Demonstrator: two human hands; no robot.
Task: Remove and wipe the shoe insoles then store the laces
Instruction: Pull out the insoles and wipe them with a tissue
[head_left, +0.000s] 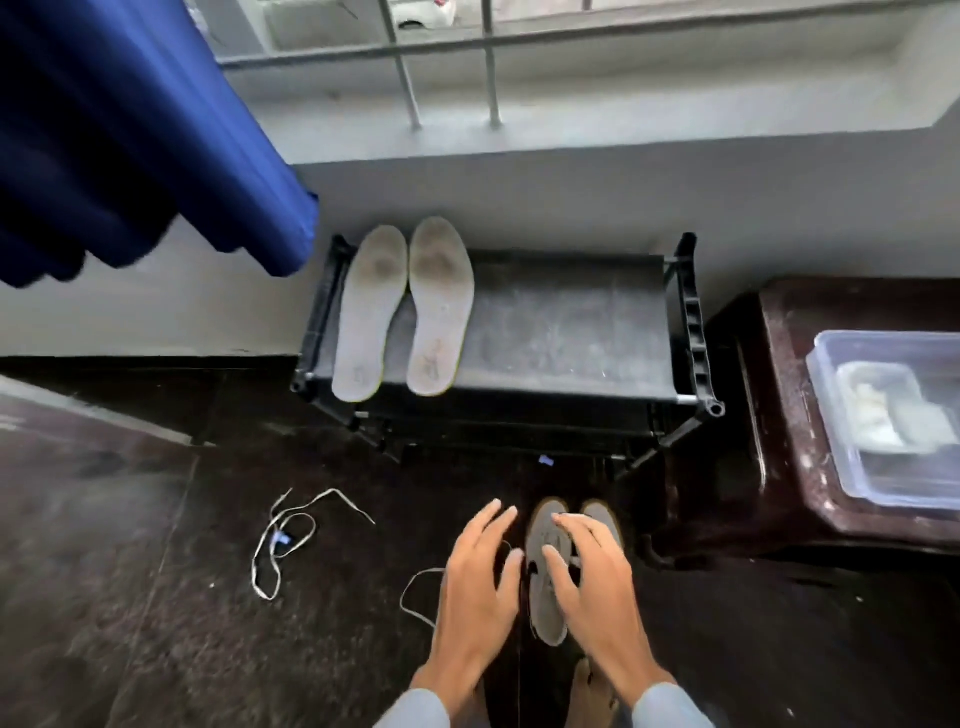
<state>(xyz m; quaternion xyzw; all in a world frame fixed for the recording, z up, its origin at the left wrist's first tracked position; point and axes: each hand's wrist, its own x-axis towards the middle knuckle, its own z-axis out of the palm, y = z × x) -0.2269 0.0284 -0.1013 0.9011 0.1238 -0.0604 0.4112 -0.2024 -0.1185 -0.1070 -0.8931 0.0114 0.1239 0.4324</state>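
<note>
A blue curtain (130, 130) hangs across the upper left of the frame, its hem ending above the dark floor (130, 571). Lower left of centre, a loose white lace (283, 540) lies in loops on the floor, well apart from the shoes. A second lace (415, 592) curls on the floor just left of the left hand (480, 587), its end running under that hand.

In the middle of the frame a black shoe rack (571, 322) stands against the white wall. Two grey insoles (402, 312) lie side by side on the left part of its top shelf, toes toward the wall, their edges touching or nearly so; both show dark wear marks near the toe.

At the bottom centre both hands reach down with fingers spread. The left hand's grip is open and holds nothing, hovering just left of a pair of grey shoes (545, 571) that stand together on the floor. The right hand (592, 577) is over the shoes, its grip open too, fingertips at or just above the left shoe's upper; whether they touch it cannot be told. Light blue sleeves (670, 706) show at the wrists.

At the right of the frame a dark brown table (789, 441) carries a clear plastic box (831, 415) with a pale cloth-like thing inside.
</note>
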